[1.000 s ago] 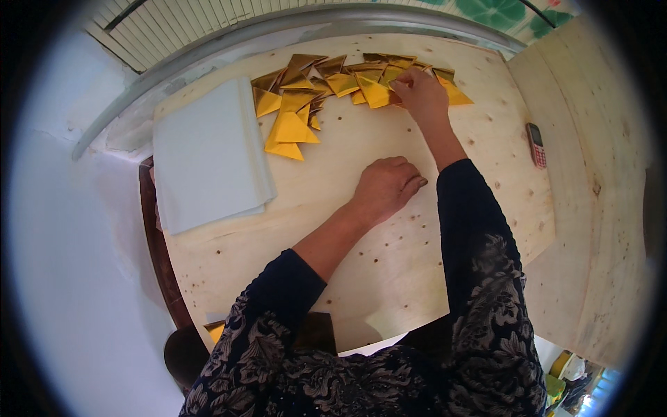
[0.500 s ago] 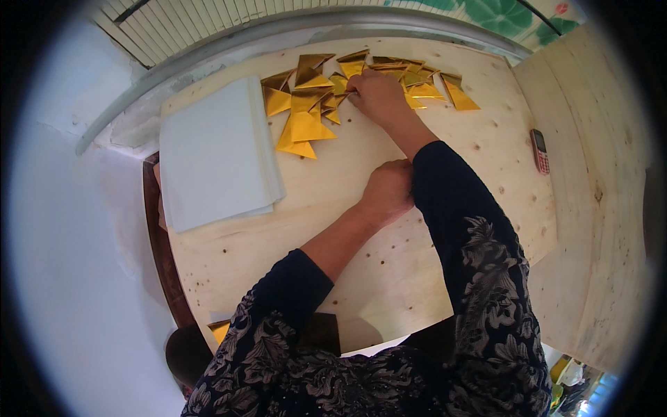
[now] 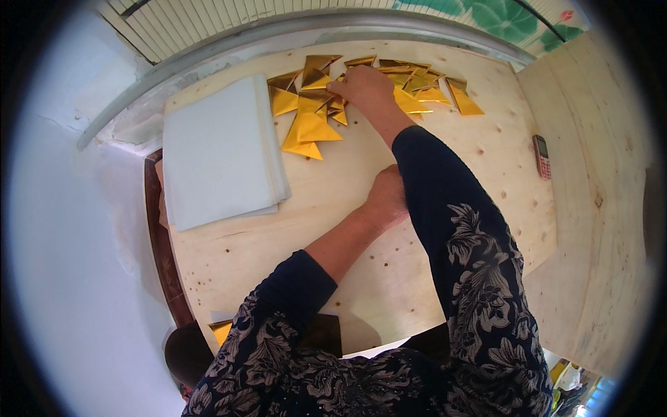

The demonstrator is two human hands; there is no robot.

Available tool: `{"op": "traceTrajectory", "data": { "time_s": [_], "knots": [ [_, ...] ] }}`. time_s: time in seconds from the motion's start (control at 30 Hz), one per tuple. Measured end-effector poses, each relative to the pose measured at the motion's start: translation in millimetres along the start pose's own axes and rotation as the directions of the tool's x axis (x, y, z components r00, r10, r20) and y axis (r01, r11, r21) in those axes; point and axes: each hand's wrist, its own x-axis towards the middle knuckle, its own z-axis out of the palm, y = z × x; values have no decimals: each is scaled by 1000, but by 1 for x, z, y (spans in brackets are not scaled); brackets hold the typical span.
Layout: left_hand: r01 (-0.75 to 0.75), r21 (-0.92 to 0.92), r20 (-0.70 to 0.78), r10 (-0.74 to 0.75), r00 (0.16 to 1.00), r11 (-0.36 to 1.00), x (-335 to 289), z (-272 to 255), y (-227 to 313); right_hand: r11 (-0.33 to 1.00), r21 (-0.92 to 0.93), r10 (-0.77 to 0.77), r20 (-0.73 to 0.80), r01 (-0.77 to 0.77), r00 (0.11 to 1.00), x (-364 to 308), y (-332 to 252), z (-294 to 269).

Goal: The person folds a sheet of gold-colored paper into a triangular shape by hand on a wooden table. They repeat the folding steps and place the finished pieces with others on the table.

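Note:
My right hand (image 3: pixel 367 86) reaches to the far side of the table, its fingers bent and pressed together at a loose pile of folded gold paper pieces (image 3: pixel 316 127). The fingertips meet a folded gold paper among them, though the hand covers part of it. More angular gold pieces (image 3: pixel 411 102) lie overlapping just to the right of that hand. Nearer to me, my left hand (image 3: pixel 388 193) is curled closed above the bare wood. My right sleeve hides its fingertips and whatever they may hold.
A stack of white paper sheets (image 3: pixel 219 153) lies left of the gold pieces. A small keypad phone (image 3: pixel 541 157) rests near the right edge of the wooden table (image 3: pixel 479 160). Another gold piece (image 3: pixel 221 331) shows at the near left corner. A wooden board (image 3: pixel 590 187) adjoins the right side.
My right hand has shifted a little to the left across the gold pieces, uncovering more of those on its right. My left hand has moved slightly and stays curled.

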Motion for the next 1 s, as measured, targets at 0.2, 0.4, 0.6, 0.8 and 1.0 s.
{"op": "traceTrajectory", "data": {
  "time_s": [0.2,0.4,0.6,0.8,1.0],
  "knots": [
    [-58,157,-10,61,998,986,3,-3,6,929,371,-14,12,8,1000,16,28,-11],
    [-121,225,54,112,992,967,6,-7,14,938,334,77,69,-96,995,-12,73,-61],
    [-110,253,31,105,994,961,5,-3,11,978,-133,-168,-35,162,985,-51,24,-45],
    [-49,136,-82,60,995,990,2,-1,11,969,-174,-123,268,174,955,-54,-3,-21],
    [-32,259,76,12,997,965,5,-9,15,988,-122,-52,308,94,950,-41,24,-31]
  ]
}}
